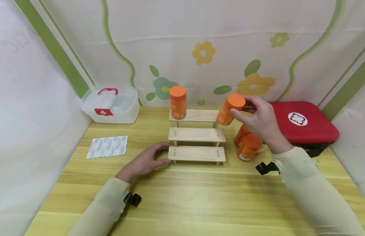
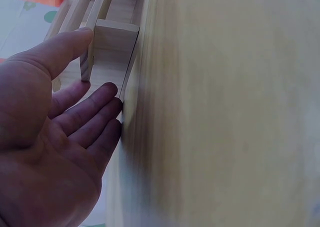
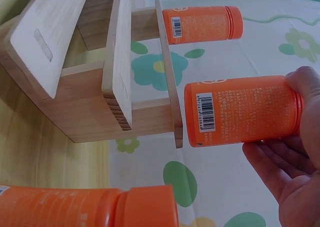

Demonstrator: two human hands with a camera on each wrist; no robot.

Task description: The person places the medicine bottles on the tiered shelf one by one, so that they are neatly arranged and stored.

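Note:
A three-step wooden display stand [image 1: 197,153] stands mid-table. My left hand [image 1: 148,160] is at the left end of its lowest step, thumb at the front corner and index finger at the back corner; the other fingers extend beside the stand in the left wrist view. My right hand [image 1: 260,119] grips an orange bottle [image 1: 229,109] near its cap, tilted in the head view. In the right wrist view the held bottle [image 3: 240,112] has its base close to the top step's right end. Another orange bottle [image 1: 178,103] stands upright on that step's left end.
More orange bottles [image 1: 249,147] stand right of the stand, partly under my right forearm. Behind them lies a red first-aid case [image 1: 312,123] with a black strap. A clear plastic first-aid box [image 1: 123,108] and a printed blister sheet [image 1: 107,147] are on the left. A patterned cloth hangs behind.

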